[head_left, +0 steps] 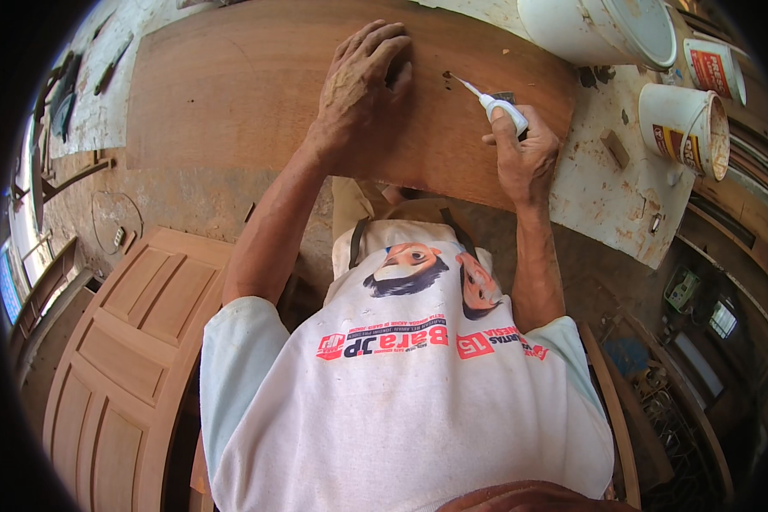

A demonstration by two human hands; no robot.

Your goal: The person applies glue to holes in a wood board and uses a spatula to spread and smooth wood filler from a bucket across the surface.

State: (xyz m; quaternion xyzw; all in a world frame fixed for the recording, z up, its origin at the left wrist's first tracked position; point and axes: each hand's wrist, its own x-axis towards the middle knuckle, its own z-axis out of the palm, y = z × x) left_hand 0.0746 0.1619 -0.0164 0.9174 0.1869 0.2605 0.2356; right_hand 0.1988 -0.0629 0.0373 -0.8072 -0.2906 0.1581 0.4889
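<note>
A brown wooden panel (pixel 256 94) lies across the work surface in front of me. My left hand (pixel 369 72) rests on it, fingers stretched forward and lightly bent; a dark gap shows beside the thumb, and I cannot tell if anything lies under the palm. My right hand (pixel 527 154) grips a small white squeeze bottle (pixel 505 115) with a thin pointed nozzle, like a glue bottle. The nozzle points left, its tip close to dark spots (pixel 447 78) on the panel. A small dark piece behind the bottle is too unclear to name.
White plastic buckets (pixel 648 111) stand at the right, with a larger white bucket (pixel 584 30) at the far edge. A small wood block (pixel 614 148) lies on the stained pale tabletop (pixel 606 200). A panelled wooden door (pixel 141 341) leans at the lower left.
</note>
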